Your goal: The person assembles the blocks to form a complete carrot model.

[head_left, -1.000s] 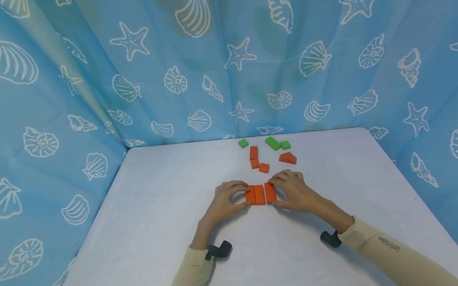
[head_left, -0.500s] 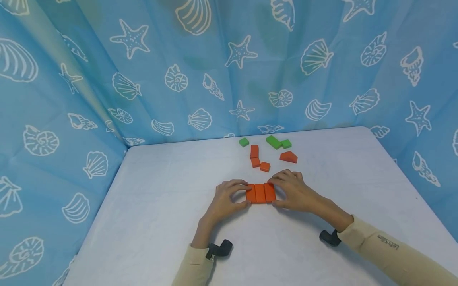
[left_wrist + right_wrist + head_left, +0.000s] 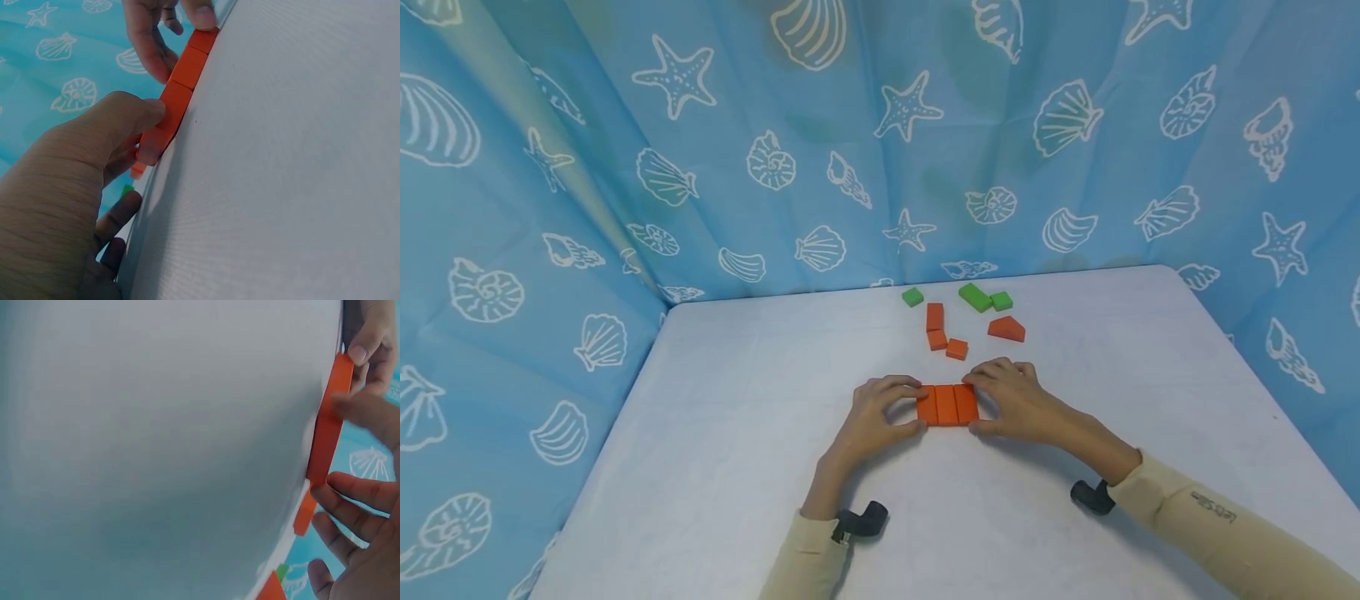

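From where I stand, three orange blocks [image 3: 947, 406] lie flat and side by side on the counter [image 3: 737, 467], between the two hands. The left hand [image 3: 868, 417] pinches the left block [image 3: 927, 410] between thumb and fingers; the right hand [image 3: 1018, 408] grips the right block [image 3: 967, 406] likewise. I'd squeeze softly and evenly from both ends, keeping the ends level, since a hard push might lift the middle one. The left wrist view shows the near face of the row, its seams and a thumb [image 3: 140, 112] against it, which the head view barely gives. Only the head view takes in all the loose green blocks [image 3: 975, 297] and loose orange blocks [image 3: 935, 317] beyond.
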`<state>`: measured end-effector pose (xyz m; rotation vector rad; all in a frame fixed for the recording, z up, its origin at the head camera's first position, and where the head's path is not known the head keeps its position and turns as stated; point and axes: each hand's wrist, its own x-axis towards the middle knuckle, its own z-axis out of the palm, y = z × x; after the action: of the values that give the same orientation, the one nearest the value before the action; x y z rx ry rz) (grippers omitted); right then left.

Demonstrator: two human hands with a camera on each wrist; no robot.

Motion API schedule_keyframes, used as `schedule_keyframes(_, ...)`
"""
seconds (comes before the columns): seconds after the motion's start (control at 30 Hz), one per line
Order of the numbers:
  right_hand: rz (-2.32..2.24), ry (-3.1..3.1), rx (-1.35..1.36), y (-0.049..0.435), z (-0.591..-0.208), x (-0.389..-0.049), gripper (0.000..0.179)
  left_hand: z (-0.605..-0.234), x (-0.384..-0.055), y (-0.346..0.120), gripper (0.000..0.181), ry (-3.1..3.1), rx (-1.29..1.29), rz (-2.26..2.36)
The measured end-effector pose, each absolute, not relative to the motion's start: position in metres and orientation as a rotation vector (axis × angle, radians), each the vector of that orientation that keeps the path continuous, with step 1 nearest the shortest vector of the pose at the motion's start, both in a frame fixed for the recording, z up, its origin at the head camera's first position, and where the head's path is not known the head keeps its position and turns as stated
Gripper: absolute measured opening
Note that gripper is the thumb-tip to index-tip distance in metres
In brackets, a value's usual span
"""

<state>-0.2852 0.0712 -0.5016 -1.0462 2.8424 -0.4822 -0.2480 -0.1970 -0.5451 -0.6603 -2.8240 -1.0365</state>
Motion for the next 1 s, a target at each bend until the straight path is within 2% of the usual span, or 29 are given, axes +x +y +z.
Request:
schedule_keyframes(0.3, -0.557, 2.903, -0.973, 0.069, -0.484, -0.310, 0.054, -0.544, -0.248, -0.200, 0.038, -2.824, -0.650, -1.037)
schedule_keyframes(0.6, -0.543, 2.956, -0.866, 0.057, -0.486, -0.345, 0.044, -0.550, -0.247, -0.201, 0.038, -2.797, -0.661, -1.057)
schedule_keyframes(1.0, -0.485, 2.919, -0.820, 0.049, -0.498, -0.369, 0.044, -0.548, -0.250, -0.200, 0.039, -2.788, -0.691, -1.034)
